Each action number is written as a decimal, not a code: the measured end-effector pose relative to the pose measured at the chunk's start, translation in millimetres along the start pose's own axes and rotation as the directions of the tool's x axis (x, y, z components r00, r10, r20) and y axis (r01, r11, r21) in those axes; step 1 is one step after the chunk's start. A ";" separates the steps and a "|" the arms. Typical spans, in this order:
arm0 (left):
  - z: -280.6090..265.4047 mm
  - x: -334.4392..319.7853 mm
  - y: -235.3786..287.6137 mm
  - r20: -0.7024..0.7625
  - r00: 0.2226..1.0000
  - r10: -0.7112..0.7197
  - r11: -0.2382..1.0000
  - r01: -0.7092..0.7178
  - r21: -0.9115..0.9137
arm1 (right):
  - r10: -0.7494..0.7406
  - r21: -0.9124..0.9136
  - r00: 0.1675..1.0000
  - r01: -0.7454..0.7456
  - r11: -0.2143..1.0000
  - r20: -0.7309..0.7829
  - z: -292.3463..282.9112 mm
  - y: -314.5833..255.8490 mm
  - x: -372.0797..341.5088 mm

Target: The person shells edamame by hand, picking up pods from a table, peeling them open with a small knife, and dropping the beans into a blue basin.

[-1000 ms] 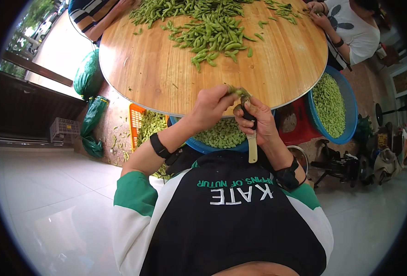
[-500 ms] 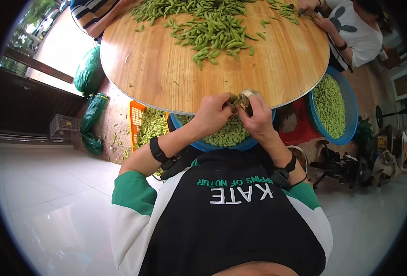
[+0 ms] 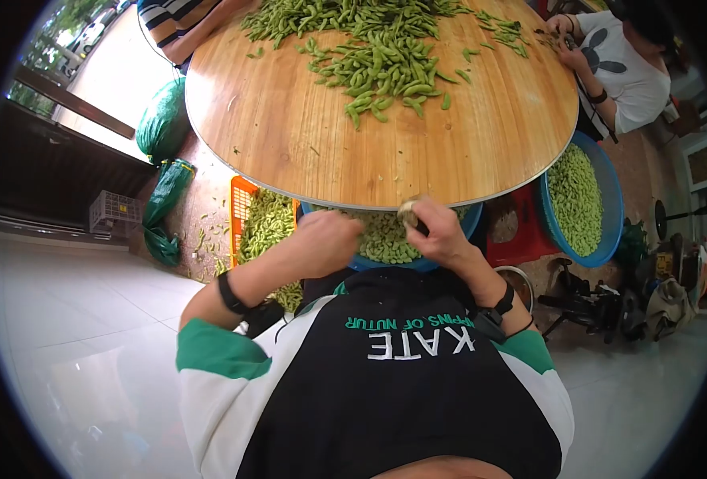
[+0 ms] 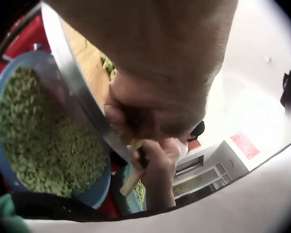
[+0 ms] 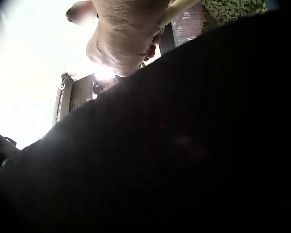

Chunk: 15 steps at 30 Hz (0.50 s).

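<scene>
My left hand [image 3: 328,241] hovers at the table's near edge, blurred, with its fingers curled; I cannot tell whether anything is inside. To its right, my right hand [image 3: 443,231] grips a cream-handled tool [image 4: 131,183], whose working end is hidden. A greyish piece [image 3: 407,213] shows at the right fingertips. Below both hands, shelled green beans [image 3: 389,239] fill a blue basin [image 3: 471,222] partly under the table. Green soybean pods [image 3: 385,72] lie heaped farther up on the round wooden table [image 3: 305,160].
An orange basket [image 3: 240,219] with pods stands left of the basin. A second blue basin [image 3: 611,188] of beans is at the right, beside a red stool [image 3: 521,227]. Green sacks [image 3: 163,120] lie on the left. Two other people sit across the table.
My hands were together at a pod; now they are apart and lower, the left one drawn to the left. The tool's cream handle, plain in the first head frame, is hidden there now.
</scene>
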<state>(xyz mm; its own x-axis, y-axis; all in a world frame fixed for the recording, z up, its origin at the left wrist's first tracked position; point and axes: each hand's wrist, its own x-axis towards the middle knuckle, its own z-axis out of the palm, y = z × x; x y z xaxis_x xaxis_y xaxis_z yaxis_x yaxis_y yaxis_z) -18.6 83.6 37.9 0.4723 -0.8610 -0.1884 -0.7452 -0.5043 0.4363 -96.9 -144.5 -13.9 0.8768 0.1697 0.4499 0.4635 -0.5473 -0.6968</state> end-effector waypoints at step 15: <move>-14.1 130.9 -83.4 -0.677 0.702 -0.220 0.966 0.252 -0.052 | 0.420 0.509 0.904 -0.401 0.762 0.083 -12.4 -9.6 3.8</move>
<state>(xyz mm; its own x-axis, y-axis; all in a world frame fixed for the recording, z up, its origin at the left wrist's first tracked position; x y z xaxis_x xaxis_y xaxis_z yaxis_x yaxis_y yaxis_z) 112.1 13.9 -10.7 0.8141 -0.4496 0.3676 -0.5767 -0.7009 0.4198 -99.6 -148.7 1.4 0.9977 -0.0086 0.0675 0.0668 -0.0681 -0.9954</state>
